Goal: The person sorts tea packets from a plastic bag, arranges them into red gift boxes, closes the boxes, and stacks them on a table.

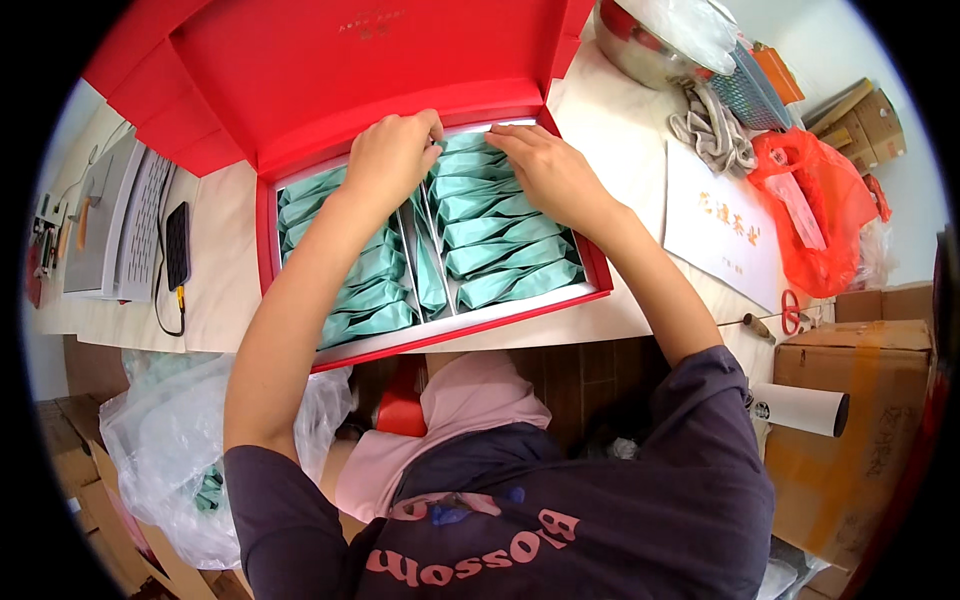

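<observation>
A red lidded box (451, 323) stands open on the table, holding rows of mint-green packets (504, 258) split by white dividers, with a narrower packet (429, 279) lengthwise in the middle. My left hand (386, 158) is at the far middle of the box, its fingers curled closed; what they grip, if anything, is partly hidden. My right hand (549, 173) touches the far end of the right-hand row, fingers stretched across the packet tops and slightly bent.
Left on the table (215, 245) are a grey appliance (108, 222) and a phone (178, 247). Right are a metal bowl (645, 45), cloth (712, 135), paper bag (715, 225), red plastic bag (810, 230) and scissors (790, 312). Cardboard boxes (850, 400) and clear plastic (175, 450) sit lower.
</observation>
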A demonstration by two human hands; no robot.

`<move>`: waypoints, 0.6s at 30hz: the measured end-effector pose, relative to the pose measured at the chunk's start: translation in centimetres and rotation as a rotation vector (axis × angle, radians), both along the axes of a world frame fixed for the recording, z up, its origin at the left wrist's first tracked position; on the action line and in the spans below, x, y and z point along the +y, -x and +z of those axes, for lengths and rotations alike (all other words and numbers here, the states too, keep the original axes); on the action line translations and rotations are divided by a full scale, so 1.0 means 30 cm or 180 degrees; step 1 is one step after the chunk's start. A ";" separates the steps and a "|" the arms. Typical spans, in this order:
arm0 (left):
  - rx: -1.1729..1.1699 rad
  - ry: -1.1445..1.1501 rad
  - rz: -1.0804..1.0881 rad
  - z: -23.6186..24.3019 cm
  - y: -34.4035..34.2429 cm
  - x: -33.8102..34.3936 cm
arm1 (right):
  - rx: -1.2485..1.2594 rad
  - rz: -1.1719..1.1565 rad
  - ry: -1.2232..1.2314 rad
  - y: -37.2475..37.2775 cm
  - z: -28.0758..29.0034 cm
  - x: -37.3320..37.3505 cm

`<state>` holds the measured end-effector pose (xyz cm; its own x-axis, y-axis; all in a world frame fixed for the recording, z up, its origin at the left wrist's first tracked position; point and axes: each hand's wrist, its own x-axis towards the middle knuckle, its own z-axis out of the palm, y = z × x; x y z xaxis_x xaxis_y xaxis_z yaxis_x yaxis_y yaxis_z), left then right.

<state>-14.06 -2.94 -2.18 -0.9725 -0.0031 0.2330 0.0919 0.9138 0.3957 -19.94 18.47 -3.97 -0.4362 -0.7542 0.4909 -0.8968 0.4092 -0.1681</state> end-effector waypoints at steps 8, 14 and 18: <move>0.0743 0.0409 0.0009 -0.019 -0.026 -0.022 | -0.0030 -0.0062 0.0013 -0.006 -0.001 -0.006; 0.0325 0.1030 -0.0111 0.008 -0.051 -0.004 | -0.0307 -0.0234 0.0213 0.020 0.017 0.007; 0.0343 0.0856 -0.0425 0.042 -0.056 0.053 | -0.0174 -0.0453 0.0388 0.074 0.077 0.042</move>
<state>-12.37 -1.35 -0.91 -0.9298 0.1987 0.3098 0.2464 0.9613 0.1231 -22.15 19.73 -1.66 -0.5626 -0.6195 0.5474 -0.8196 0.5048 -0.2711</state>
